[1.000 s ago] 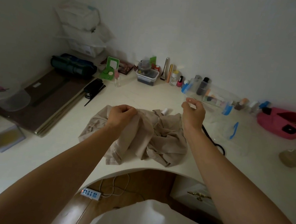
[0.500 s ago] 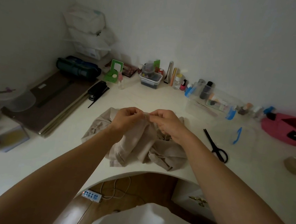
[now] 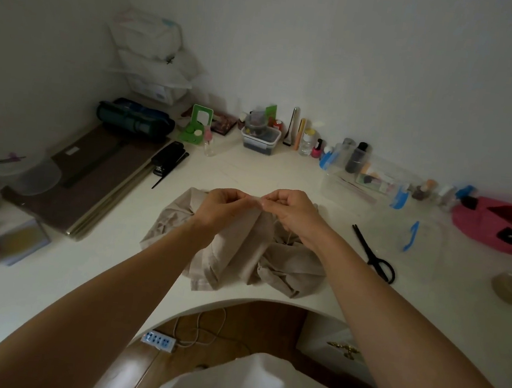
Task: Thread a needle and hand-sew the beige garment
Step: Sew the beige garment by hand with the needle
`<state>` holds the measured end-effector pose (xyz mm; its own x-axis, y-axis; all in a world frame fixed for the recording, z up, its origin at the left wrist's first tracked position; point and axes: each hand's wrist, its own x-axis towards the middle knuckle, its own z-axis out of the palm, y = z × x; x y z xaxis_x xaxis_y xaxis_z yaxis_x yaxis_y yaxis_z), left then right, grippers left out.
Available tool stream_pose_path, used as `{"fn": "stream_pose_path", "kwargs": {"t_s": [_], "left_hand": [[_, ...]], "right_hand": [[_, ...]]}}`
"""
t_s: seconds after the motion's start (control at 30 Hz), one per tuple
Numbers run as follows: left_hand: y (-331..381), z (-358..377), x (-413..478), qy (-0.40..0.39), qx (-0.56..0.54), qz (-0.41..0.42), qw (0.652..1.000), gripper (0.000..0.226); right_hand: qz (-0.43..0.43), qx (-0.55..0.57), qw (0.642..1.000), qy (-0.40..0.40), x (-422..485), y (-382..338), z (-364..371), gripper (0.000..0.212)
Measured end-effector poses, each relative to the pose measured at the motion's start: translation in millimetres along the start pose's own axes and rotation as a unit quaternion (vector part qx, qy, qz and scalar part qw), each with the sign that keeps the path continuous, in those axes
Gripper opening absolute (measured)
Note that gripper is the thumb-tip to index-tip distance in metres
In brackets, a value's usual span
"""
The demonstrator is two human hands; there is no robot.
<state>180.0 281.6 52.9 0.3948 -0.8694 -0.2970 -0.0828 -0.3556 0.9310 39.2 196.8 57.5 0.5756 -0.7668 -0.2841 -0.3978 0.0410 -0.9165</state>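
Note:
The beige garment (image 3: 242,255) lies crumpled on the white desk (image 3: 82,270) near its curved front edge. My left hand (image 3: 220,206) pinches a raised fold of the garment. My right hand (image 3: 292,212) meets it fingertip to fingertip, pinched on something thin that seems to be the needle; it is too small to see clearly. A pale thread (image 3: 288,238) trails down from my right hand to the cloth.
Black scissors (image 3: 374,253) lie to the right of the garment. Behind them stand a clear box (image 3: 363,180) and a pink pouch (image 3: 494,225). A black stapler (image 3: 170,156) and brown boards (image 3: 92,176) are at left. Bottles line the wall.
One second ago my right hand was raised to the right, away from the garment. It has come back down and left to meet my left hand at the fold.

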Motion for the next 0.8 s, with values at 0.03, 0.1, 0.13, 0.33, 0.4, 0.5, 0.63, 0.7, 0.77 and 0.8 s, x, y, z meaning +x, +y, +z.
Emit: {"fn": "stream_pose_path", "kwargs": {"t_s": [0.03,0.1,0.13,0.33,0.4,0.5,0.63,0.7,0.77,0.8], "left_hand": [[0,-1,0,-0.001,0.005,-0.002,1.000,0.027],[-1,-2,1,0.000,0.018,-0.005,1.000,0.027],[-2,-3,1,0.002,0.029,-0.005,1.000,0.026],[-3,-8,1,0.006,0.062,0.014,0.998,0.021],[-2,-7,1,0.013,0.061,0.018,0.998,0.021],[-2,-5,0,0.010,0.053,0.025,0.998,0.022],[-4,-8,0,-0.005,0.066,0.020,0.998,0.024],[-6,-10,1,-0.006,0.071,0.017,0.997,0.026],[-8,-12,3,-0.004,0.074,0.013,0.997,0.027],[-9,-14,4,-0.006,0.073,0.010,0.997,0.028]], "right_hand": [[0.000,0.000,1.000,0.003,0,0,-1,0.014],[0.001,0.007,1.000,0.014,0,1,-2,0.015],[0.001,0.011,1.000,0.020,0,2,-2,0.014],[0.019,0.018,0.999,0.027,2,7,-3,0.012],[0.019,0.017,0.999,0.021,2,8,-3,0.014],[0.000,0.015,1.000,0.014,3,10,-3,0.014],[-0.001,0.017,1.000,0.023,4,14,-3,0.013],[-0.002,0.026,0.999,0.030,6,16,-4,0.013],[-0.005,0.030,0.999,0.034,8,19,-5,0.012],[-0.005,0.029,0.999,0.036,9,20,-6,0.012]]}}
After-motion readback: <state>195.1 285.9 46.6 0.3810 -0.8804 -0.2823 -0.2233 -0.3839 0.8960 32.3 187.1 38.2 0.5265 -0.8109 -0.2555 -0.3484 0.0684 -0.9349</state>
